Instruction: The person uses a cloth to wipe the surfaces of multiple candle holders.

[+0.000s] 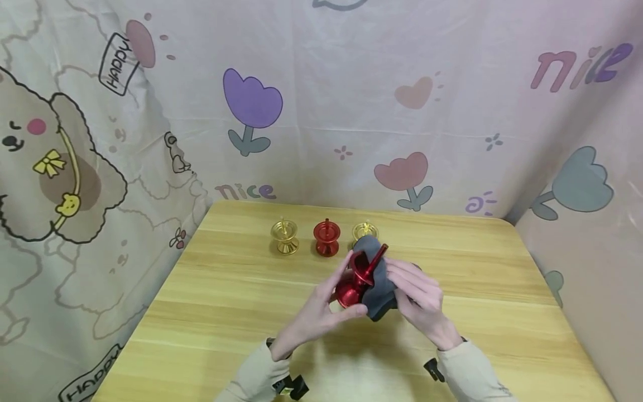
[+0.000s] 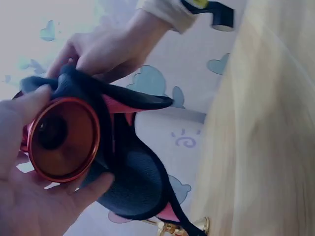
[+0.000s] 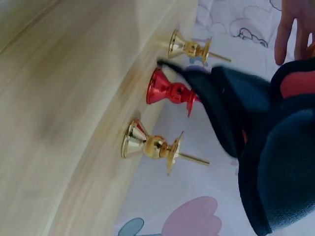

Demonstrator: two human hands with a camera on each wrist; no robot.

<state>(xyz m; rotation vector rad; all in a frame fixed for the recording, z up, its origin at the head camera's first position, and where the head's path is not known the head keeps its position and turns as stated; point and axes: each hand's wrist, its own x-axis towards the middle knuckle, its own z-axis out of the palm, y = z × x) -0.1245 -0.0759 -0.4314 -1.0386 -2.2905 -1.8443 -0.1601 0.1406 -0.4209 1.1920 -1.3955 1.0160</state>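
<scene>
A shiny red candle holder (image 1: 350, 292) is tilted above the table in my left hand (image 1: 318, 310), whose fingers and thumb hold it around the base. Its hollow underside (image 2: 74, 147) faces the left wrist camera, while its spike points up and right in the head view. My right hand (image 1: 421, 295) grips a dark grey cloth (image 1: 383, 287) and presses it against the holder's right side. Pink-red shows on parts of the cloth's other side in both wrist views. Folds of cloth hide some of the right fingers.
Behind the hands stand a gold candle holder (image 1: 284, 237), a second red candle holder (image 1: 327, 239) and another gold candle holder (image 3: 152, 146), upright in a row. The last is partly behind the cloth in the head view. Printed curtains (image 1: 321, 100) border the wooden table (image 1: 211, 312).
</scene>
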